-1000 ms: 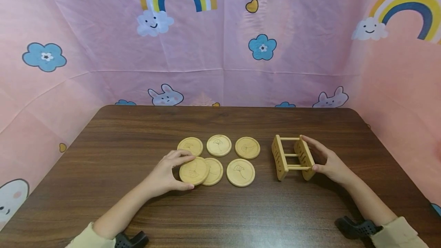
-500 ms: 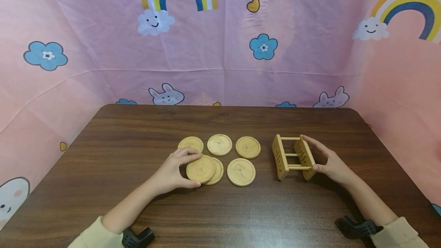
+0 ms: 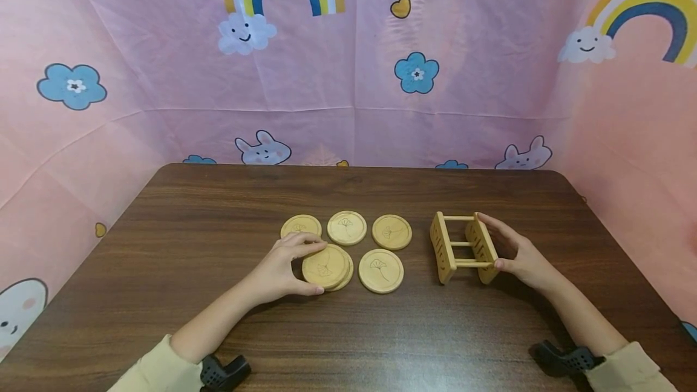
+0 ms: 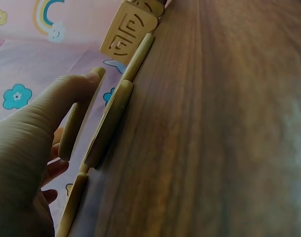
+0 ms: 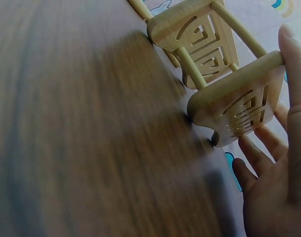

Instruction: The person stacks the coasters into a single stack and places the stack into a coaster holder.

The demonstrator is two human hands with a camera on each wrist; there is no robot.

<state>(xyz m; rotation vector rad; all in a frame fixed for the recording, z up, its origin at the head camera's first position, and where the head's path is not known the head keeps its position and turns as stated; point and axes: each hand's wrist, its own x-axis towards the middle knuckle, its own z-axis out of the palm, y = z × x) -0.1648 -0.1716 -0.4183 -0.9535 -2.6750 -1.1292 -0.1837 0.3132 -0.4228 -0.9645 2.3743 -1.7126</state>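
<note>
My left hand (image 3: pixel 280 268) pinches a round wooden disc (image 3: pixel 325 266) by its rim, thumb at the near side. That disc covers most of another disc (image 3: pixel 348 280); in the left wrist view a gap parts the held disc (image 4: pixel 77 123) from the disc (image 4: pixel 109 126) under it. At the right, my right hand (image 3: pixel 525 262) grips the right side panel of a wooden rack (image 3: pixel 445 253), one finger at the far end and the thumb at the near end. In the right wrist view the rack (image 5: pixel 239 94) stands on the table with no disc inside.
Three discs lie in a back row: left (image 3: pixel 301 225), middle (image 3: pixel 346 227) and right (image 3: pixel 391 232). A further disc (image 3: pixel 381 271) lies between the overlapping pair and the rack. The brown table (image 3: pixel 348 343) meets a patterned pink cloth (image 3: pixel 463 132) behind.
My left hand has moved right with its disc, which now covers more of the disc below. My right hand and the rack have stayed in place.
</note>
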